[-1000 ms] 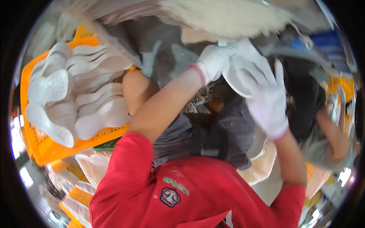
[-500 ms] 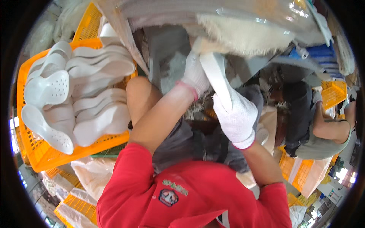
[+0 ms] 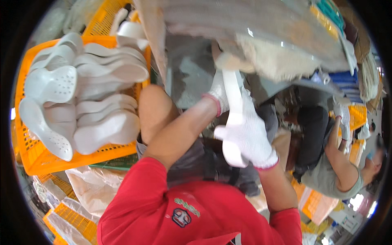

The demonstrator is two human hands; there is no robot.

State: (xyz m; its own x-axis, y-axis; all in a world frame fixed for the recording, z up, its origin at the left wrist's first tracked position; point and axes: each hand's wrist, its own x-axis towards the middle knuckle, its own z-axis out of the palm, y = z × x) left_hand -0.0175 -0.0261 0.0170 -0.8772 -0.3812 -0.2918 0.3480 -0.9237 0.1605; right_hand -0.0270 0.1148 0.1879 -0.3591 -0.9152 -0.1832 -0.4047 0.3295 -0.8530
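Note:
A long white clog (image 3: 234, 106), seen mostly edge-on, is held up in front of my lap. My right hand (image 3: 249, 132), in a white knit glove, wraps round its middle and lower part, the thumb lying across it. My left hand (image 3: 220, 90), gloved too, is closed at the clog's upper end, its fingers partly hidden behind it. That end meets or nearly meets a blurred tan rounded pad (image 3: 233, 62) under a fuzzy cream cloth (image 3: 271, 59). Whether they touch I cannot tell. Similar white clogs (image 3: 110, 73), some with holes, fill an orange crate (image 3: 83, 162) on my left.
Hazy plastic sheeting (image 3: 228, 18) hangs over the work spot, above a grey hollow surface (image 3: 185, 77). On the right a co-worker (image 3: 332, 173) sits close by, near another orange crate (image 3: 357, 116). More orange crates (image 3: 73, 222) stand at lower left.
The clog has turned more upright and come lower. My right hand has shifted from its lower end to grip round its middle. The view has shifted slightly.

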